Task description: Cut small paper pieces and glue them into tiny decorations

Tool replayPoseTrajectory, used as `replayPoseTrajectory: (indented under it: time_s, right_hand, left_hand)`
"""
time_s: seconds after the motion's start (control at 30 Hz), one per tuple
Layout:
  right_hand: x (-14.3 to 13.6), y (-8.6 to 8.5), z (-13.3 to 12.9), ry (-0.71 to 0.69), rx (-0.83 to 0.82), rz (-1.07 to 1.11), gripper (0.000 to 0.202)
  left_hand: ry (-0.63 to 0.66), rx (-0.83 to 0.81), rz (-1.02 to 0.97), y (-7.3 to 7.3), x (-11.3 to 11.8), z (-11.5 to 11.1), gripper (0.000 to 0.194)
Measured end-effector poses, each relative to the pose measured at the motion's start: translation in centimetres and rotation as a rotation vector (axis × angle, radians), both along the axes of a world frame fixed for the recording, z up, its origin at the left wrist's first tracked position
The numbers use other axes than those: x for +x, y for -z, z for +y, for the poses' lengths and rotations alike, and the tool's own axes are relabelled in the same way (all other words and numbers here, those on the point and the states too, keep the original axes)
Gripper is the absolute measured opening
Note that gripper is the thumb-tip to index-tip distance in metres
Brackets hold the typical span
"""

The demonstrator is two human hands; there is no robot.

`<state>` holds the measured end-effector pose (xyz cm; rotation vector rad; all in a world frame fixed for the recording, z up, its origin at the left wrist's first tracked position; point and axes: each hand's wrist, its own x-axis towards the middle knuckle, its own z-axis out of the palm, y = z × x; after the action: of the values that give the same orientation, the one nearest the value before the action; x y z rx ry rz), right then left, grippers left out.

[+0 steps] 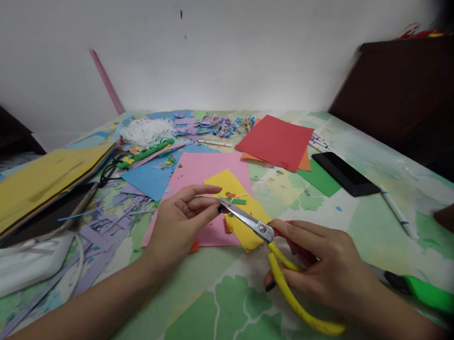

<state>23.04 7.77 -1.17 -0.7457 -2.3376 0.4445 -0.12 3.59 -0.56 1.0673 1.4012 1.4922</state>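
My right hand [321, 263] grips a pair of scissors [252, 221] with yellow handles, its fingers around the loops. The metal blades point up and left, and their tips reach the fingertips of my left hand [187, 209]. That left hand is closed, thumb and fingers together; whatever is between them is too small or hidden to name. Beneath the blades lies a yellow paper sheet [253, 216] with small green and orange scraps and a bundle of yellow strips [228, 223]. It overlaps a pink paper sheet [212, 165].
Red paper [276, 140] and a black phone [345, 174] lie to the right, with a marker [398, 215] and a green-handled tool [431, 292]. White string [149, 131], purple scraps [113, 235] and a yellow-topped paper stack [43, 178] occupy the left. A wall stands behind.
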Motion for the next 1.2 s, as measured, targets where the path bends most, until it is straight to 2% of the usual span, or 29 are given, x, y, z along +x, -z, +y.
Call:
replayPoseTrajectory:
  time_s: [0.2, 0.47, 0.63, 1.2]
  right_hand:
    - [-0.09, 0.11, 0.12, 0.013, -0.007, -0.008, 0.041]
    - [-0.1, -0.4, -0.03, 0.138, -0.089, -0.039, 0.053]
    - [-0.05, -0.53, -0.22, 0.096, -0.146, -0.089, 0.051]
    - [-0.14, -0.01, -0.18, 0.067, -0.118, -0.088, 0.048]
  left_hand:
    - [0.027, 0.019, -0.02, -0.17, 0.06, 0.04, 0.037]
    - [0.06, 0.021, -0.023, -0.12, 0.12, 0.0, 0.038]
    - [0.061, 0.027, -0.019, 0.0, -0.02, 0.1, 0.034]
    - [0.038, -0.001, -0.014, 0.5, -0.12, 0.03, 0.028]
